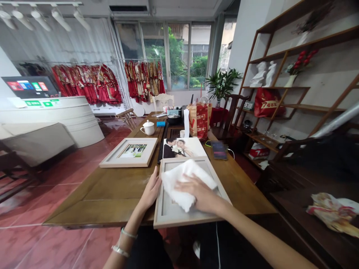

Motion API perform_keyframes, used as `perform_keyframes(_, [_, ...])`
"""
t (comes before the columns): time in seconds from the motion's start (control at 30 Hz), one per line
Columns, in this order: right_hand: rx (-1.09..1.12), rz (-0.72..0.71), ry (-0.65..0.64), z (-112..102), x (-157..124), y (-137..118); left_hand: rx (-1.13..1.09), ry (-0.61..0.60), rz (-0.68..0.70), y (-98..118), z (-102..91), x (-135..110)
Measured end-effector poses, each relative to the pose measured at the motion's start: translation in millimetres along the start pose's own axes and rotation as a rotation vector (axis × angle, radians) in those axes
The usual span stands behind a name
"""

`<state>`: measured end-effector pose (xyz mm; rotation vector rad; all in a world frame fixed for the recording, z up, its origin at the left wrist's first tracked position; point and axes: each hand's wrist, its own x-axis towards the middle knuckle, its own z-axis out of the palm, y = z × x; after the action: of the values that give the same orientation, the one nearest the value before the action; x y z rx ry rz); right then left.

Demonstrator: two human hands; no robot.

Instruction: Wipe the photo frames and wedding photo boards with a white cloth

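Pressing white cloth [196,170] onto near picture frame [169,217] with right hand [200,190]: palm down, fingers spread over the fabric, slightly blurred. Left hand [152,187] apart from it, against the frame's left edge; can't tell if its fingers hook underneath. Frame lies at near edge of wooden table [109,186], pale border, grey inset panel, cloth hiding much of the middle. Print of two people [183,148] just beyond its far edge.

Second picture frame [112,161] flat on table, far left of the hands, holding a small outdoor photo [135,150] inside a wide mount.

Containers: white mug [148,128], lid on, contents hidden, beyond second frame. Small white cup [182,133] on far side of print, inside not visible. Dark pot [174,119] farther back, contents unclear. Red-and-tan shopping bag [200,121] upright at far right of table, contents hidden. Far right shelf: white vase [290,80] with red flowers [304,62]; red bag [266,104] one level below, contents hidden. Leafy plant [223,84] in glass vase beyond shopping bag. Tablet [219,150] right of print, white cable attached.
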<state>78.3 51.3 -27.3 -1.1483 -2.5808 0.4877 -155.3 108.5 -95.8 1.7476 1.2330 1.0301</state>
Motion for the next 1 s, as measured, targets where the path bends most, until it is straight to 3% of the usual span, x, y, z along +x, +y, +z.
perform_keyframes(0.13, [0.212, -0.237, -0.166, -22, -22, -19, -0.096, 0.003, -0.096, 2, -2.5, 2])
perform_keyframes(0.2, [0.285, -0.227, -0.196, -39, -43, -20, -0.114, 0.029, -0.121, 6, -3.1, 2])
perform_keyframes(0.27, [0.323, -0.143, -0.129, -53, -68, -15, -0.151, 0.044, -0.152, 12, -3.2, 1])
perform_keyframes(0.37, [0.312, 0.003, 0.15, -56, -104, 5, -0.249, 0.065, -0.216, 20, -2.7, 1])
perform_keyframes(0.47, [0.205, 0.008, 0.609, -36, -124, 33, -0.347, 0.129, -0.293, 25, -1.3, 2])
perform_keyframes(0.57, [0.066, 0.099, 0.994, -8, -124, 55, -0.425, 0.184, -0.312, 28, 2.4, 3])
perform_keyframes(0.63, [-0.006, 0.178, 1.113, 5, -116, 65, -0.468, 0.198, -0.286, 30, 6.3, 2])
perform_keyframes(0.73, [0.019, 0.343, 1.014, 12, -103, 76, -0.519, 0.246, -0.252, 32, 11.9, 0])
perform_keyframes(0.8, [0.171, 0.432, 0.789, 10, -98, 83, -0.565, 0.307, -0.259, 33, 12.7, -4])
perform_keyframes(0.87, [0.366, 0.42, 0.593, 6, -97, 87, -0.622, 0.377, -0.284, 33, 9.2, -10])
perform_keyframes(1.0, [0.674, 0.441, 0.604, 5, -95, 81, -0.698, 0.495, -0.301, 35, -12.3, -25])
